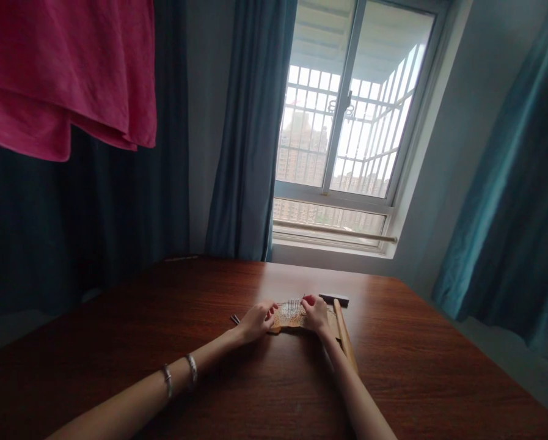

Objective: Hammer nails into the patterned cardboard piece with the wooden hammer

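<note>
Now, board [292, 318]: a small pale wooden piece lying flat on the table [164, 342], at 12 o'clock from the person and between both hands. A row of thin nails [292, 304] stands upright in it.
Doing it well: likely a matter of pressing the board flat so it cannot slide, handling one nail at a time, and keeping each upright and apart from its neighbours.
Left hand [256, 321]: half curled, fingertips against the board's 9 o'clock end; whether it pinches anything is too small to tell.
Right hand [316, 313]: fingers bent over the 3 o'clock end, tips up by the nails; no grip on a nail can be made out.
Arms: both forearms reach forward and converge on the board, wrists low over the tabletop; two bracelets [179, 374] sit on the left forearm.
Hammer [344, 336]: untouched at the board's 3 o'clock, handle beside the right forearm.
Dark pieces [234, 319]: at the left hand's 9 o'clock.
</note>
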Demonstrator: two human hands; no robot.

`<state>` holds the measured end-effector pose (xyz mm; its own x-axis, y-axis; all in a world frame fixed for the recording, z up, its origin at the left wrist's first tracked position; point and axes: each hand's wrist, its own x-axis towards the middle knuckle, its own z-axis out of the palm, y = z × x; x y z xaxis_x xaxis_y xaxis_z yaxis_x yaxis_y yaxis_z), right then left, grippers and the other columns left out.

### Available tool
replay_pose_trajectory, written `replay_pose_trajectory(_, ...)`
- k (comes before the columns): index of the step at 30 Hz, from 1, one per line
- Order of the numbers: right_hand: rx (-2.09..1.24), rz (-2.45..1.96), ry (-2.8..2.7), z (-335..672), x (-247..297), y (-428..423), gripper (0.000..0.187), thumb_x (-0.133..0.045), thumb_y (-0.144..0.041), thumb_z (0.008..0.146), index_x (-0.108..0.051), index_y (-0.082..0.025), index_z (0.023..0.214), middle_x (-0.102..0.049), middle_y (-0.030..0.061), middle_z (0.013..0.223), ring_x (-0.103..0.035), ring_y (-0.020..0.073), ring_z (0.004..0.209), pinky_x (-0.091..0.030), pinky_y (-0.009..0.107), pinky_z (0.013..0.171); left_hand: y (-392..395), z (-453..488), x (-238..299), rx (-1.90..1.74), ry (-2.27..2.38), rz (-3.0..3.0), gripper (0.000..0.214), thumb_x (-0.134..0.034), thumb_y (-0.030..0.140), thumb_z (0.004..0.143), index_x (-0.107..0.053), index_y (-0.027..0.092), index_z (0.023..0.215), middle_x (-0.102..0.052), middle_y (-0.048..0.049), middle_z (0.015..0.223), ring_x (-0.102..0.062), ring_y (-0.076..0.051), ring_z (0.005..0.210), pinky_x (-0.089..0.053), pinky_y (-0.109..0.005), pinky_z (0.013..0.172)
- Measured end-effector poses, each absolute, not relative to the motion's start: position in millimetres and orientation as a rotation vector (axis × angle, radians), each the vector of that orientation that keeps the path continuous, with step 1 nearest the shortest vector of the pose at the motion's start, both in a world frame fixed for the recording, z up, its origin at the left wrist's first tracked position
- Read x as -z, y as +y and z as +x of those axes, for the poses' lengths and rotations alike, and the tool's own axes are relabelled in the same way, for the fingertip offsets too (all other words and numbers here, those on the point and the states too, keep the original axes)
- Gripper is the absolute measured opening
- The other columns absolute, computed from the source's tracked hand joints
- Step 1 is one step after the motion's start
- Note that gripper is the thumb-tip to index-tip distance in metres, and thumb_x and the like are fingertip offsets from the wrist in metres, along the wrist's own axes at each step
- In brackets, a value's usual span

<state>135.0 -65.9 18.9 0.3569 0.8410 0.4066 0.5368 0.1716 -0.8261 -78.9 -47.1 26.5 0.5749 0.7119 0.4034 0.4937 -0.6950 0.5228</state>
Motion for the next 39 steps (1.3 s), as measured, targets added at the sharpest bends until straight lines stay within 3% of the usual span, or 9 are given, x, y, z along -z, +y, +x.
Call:
replay_pose_trajectory(13, -0.262, -1.569, -1.467, 134.0, -4.2, -62.7, 0.022, -0.048, -0.026, 0.072, -0.067, -0.015, 0.074, -0.069, 0.0052, 0.072, -0.061, 0.0150, 0.066, -0.044, 0.023, 0.065, -40.8, -78.8, -18.9, -0.859, 1.029, 2.446, 0.023, -0.045, 0.017, 0.073, -0.060, 0.015, 0.090, -0.061, -0.0047, 0.082, -0.055, -0.015, 0.074, -0.041, -0.023, 0.068)
replay_pose_trajectory(19, -0.221, -1.591, -1.505, 133.7, -2.2, -63.7, 0.022, -0.047, -0.024, 0.071, -0.067, -0.016, 0.073, -0.068, 0.0038, 0.069, -0.060, 0.0145, 0.065, -0.042, 0.021, 0.063, -25.7, -64.6, -11.2, -0.923, 0.995, 2.313, 0.024, -0.048, 0.020, 0.072, -0.059, 0.015, 0.092, -0.062, -0.0033, 0.076, -0.056, -0.014, 0.066, -0.043, -0.023, 0.062)
replay_pose_trajectory(27, -0.161, -1.590, -1.557, 134.9, 1.3, -64.6, 0.019, -0.050, -0.023, 0.070, -0.068, -0.016, 0.072, -0.067, 0.0042, 0.069, -0.058, 0.0150, 0.065, -0.040, 0.021, 0.062, -5.1, -16.7, -16.8, -1.044, 0.857, 2.074, 0.045, -0.064, 0.030, 0.064, -0.056, 0.013, 0.104, -0.063, -0.0060, 0.085, -0.059, -0.016, 0.078, -0.047, -0.025, 0.069)
replay_pose_trajectory(34, -0.135, -1.602, -1.572, 135.5, 3.2, -62.8, 0.018, -0.051, -0.021, 0.073, -0.068, -0.016, 0.073, -0.067, 0.0053, 0.074, -0.058, 0.0151, 0.068, -0.040, 0.021, 0.064, 6.3, 4.0, -8.0, -0.869, 0.741, 1.996, 0.026, -0.062, 0.029, 0.065, -0.065, 0.010, 0.082, -0.067, -0.0064, 0.078, -0.061, -0.017, 0.076, -0.046, -0.026, 0.070)
replay_pose_trajectory(39, -0.126, -1.615, -1.573, 135.4, 1.9, -64.2, 0.017, -0.052, -0.020, 0.073, -0.068, -0.017, 0.070, -0.066, 0.0048, 0.072, -0.057, 0.0152, 0.066, -0.040, 0.022, 0.064, 8.0, 2.6, -4.8, -0.866, 0.740, 1.963, 0.028, -0.062, 0.032, 0.066, -0.066, 0.010, 0.081, -0.068, -0.0068, 0.079, -0.061, -0.018, 0.078, -0.046, -0.025, 0.069)
